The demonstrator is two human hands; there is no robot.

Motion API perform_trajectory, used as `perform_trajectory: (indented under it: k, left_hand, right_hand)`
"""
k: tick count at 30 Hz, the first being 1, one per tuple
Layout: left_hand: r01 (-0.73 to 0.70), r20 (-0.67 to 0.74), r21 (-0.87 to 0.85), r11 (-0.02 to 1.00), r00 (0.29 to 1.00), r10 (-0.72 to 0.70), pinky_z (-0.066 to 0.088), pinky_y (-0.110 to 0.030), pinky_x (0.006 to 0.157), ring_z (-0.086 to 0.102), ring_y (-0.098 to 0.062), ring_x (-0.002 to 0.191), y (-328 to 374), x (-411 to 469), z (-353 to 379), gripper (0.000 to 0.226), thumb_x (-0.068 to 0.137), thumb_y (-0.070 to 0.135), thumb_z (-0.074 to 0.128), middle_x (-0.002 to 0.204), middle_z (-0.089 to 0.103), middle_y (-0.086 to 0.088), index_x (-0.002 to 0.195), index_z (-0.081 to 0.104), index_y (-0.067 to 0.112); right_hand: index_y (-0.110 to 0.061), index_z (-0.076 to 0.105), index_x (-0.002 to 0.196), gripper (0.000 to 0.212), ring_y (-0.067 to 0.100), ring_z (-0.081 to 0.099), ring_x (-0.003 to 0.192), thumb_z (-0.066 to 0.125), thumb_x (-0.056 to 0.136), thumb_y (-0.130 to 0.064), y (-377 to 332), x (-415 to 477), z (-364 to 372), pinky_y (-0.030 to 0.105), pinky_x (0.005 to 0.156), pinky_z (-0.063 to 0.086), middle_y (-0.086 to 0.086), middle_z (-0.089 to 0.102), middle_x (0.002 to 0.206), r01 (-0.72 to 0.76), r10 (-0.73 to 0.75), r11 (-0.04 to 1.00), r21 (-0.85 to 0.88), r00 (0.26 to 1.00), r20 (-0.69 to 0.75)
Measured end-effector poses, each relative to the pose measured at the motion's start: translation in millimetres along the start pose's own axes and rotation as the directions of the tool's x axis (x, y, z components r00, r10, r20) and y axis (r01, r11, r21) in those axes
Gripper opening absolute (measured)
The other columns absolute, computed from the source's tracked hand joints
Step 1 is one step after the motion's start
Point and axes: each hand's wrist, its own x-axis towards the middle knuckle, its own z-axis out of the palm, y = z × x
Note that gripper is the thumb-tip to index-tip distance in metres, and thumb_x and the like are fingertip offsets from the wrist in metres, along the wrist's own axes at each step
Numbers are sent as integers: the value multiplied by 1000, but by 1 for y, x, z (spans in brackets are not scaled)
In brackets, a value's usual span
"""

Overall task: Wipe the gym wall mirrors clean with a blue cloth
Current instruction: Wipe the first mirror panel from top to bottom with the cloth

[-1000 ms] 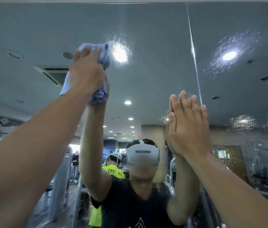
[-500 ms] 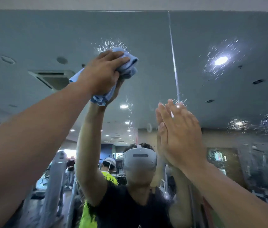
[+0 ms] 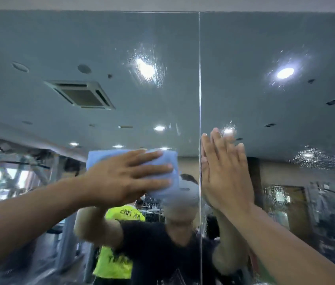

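The left hand lies flat against the left mirror panel, fingers stretched out straight and slightly fanned, pressing a folded blue cloth onto the glass; the cloth shows as a pale blue pad above and to the right of the knuckles, its right edge stopping just short of the vertical seam that divides the two panels. The palm covers most of the cloth, so nothing is pinched: the fingers simply hold it down by pressure. The right hand rests on the right mirror panel just past the seam, palm to the glass, fingers straight, pointing upward and held close together with only narrow gaps between them (its mirrored twin meets it edge to edge along the seam). It holds nothing. Both forearms reach in from the lower corners of the view. Wet droplets and smears glitter on the glass around a reflected ceiling light high on the left panel, and more droplets speckle the right panel near its right side. A reflected ceiling vent sits at upper left. Lower down, the glass reflects a person in a black shirt and, behind, someone in a bright yellow top.
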Motion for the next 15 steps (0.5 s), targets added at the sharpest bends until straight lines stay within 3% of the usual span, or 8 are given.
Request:
perform_trajectory:
  k: [3, 6, 7, 9, 11, 12, 13, 15]
  left_hand:
    - [-33, 56, -15, 999, 998, 34, 34, -47, 118, 35, -31, 148, -11, -5, 5, 51, 90, 20, 63, 155, 44, -3, 141, 58, 25]
    - [202, -32, -3, 979, 979, -202, 27, -39, 121, 41, -35, 142, -54, 23, 14, 50, 90, 16, 53, 151, 49, -13, 140, 58, 19]
    - [346, -102, -21, 938, 933, -346, 26, -35, 120, 45, -37, 138, -70, 37, 13, 51, 89, 13, 50, 148, 51, -15, 138, 59, 16]
    - [641, -177, -104, 761, 741, -648, 27, -34, 115, 46, -37, 136, -93, 66, 8, 53, 88, 10, 44, 147, 53, -14, 137, 61, 16]
    - [825, -169, -144, 547, 524, -835, 30, -36, 109, 41, -34, 136, -102, 98, 7, 52, 90, 13, 43, 148, 49, -8, 139, 56, 22]
    - [865, -162, -141, 482, 460, -873, 32, -38, 108, 40, -34, 135, -101, 113, 7, 51, 90, 16, 42, 148, 47, -5, 139, 54, 24]
    - [875, -148, -134, 466, 448, -882, 35, -40, 107, 39, -35, 135, -96, 125, 7, 52, 88, 18, 40, 148, 47, -4, 138, 52, 25]
    - [795, -138, -135, 591, 575, -806, 38, -42, 107, 42, -33, 132, -81, 140, 9, 58, 82, 19, 37, 146, 49, -6, 136, 55, 24]
  right_hand:
    - [-13, 31, 161, 59, 35, 27, 153, 16, 109, -37, 1, -2, 1, 48, 122, 7, 10, 27, 167, -10, 9, 999, 35, 1000, 23]
    - [-10, 28, 161, 64, 29, 22, 155, 7, 109, -41, -1, -2, 1, 42, 124, 4, 6, 24, 168, -36, 36, 998, 52, 999, 3]
    - [-10, 28, 161, 63, 28, 22, 155, 8, 109, -41, -1, -2, 2, 41, 124, 4, 6, 24, 168, -34, 34, 998, 49, 999, -5]
    - [-10, 26, 162, 61, 26, 17, 155, 11, 109, -39, -1, -4, 4, 41, 124, 4, 6, 22, 169, -31, 31, 999, 43, 1000, -3]
    - [-12, 21, 163, 61, 24, 12, 156, 12, 109, -39, 0, -4, 5, 40, 125, 1, 4, 17, 170, -37, 37, 998, 43, 999, 8]
    - [-12, 22, 162, 60, 25, 12, 157, 13, 109, -38, -1, -4, 6, 41, 125, 1, 4, 17, 170, -38, 37, 998, 40, 999, 6]
    - [-11, 25, 162, 60, 27, 16, 156, 15, 109, -37, -1, -4, 6, 42, 125, 3, 5, 20, 169, -36, 36, 999, 36, 999, -3]
    - [-8, 31, 160, 59, 31, 24, 155, 20, 108, -34, -2, -5, 6, 45, 124, 7, 7, 25, 168, -32, 33, 999, 31, 999, -28]
